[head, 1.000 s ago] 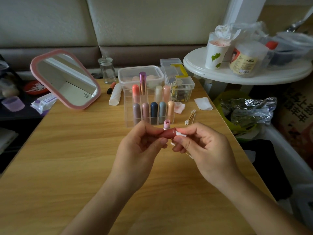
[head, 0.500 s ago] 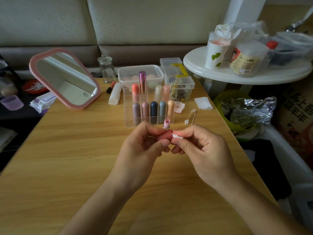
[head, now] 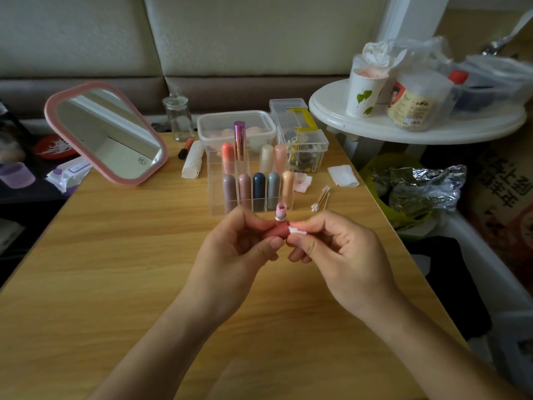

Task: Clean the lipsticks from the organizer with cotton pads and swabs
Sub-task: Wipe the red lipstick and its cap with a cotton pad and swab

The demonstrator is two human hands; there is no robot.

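Lipstick (head: 277, 231) sits in mid-air above the wooden table (head: 115, 255), right where our two hands meet. Our left hand (head: 239, 252) grasps its reddish barrel from the nine o'clock side, with thumb and curled fingers closed round it. The pale pink bullet in its metal collar rises clear of the grip toward twelve. Our right hand (head: 343, 255) pinches a small white cotton pad (head: 297, 230) between thumb and forefinger. It holds the pad against the barrel's three o'clock side, just under the collar, so pad and barrel touch. How far the barrel runs down inside the left fingers we cannot tell. At twelve o'clock from the hands, near but apart, stands the clear organizer (head: 215, 197). In it, capped lipsticks (head: 258, 189) stand upright in two rows, five in front and four behind, among them a tall purple metallic one. At one o'clock a few cotton swabs (head: 320, 200) lie on the wood. Beyond them a pink-stained pad (head: 302, 181) lies just beside the organizer, and a clean folded pad (head: 343, 176) lies further toward two. At ten o'clock a pink-framed mirror (head: 106, 134) leans tilted back. Behind the organizer we see a lidded clear box (head: 236, 122), with a glass jar (head: 178, 119) at eleven. At two o'clock a round white side table (head: 418, 128) carries a paper cup (head: 364, 93) printed with green leaves.
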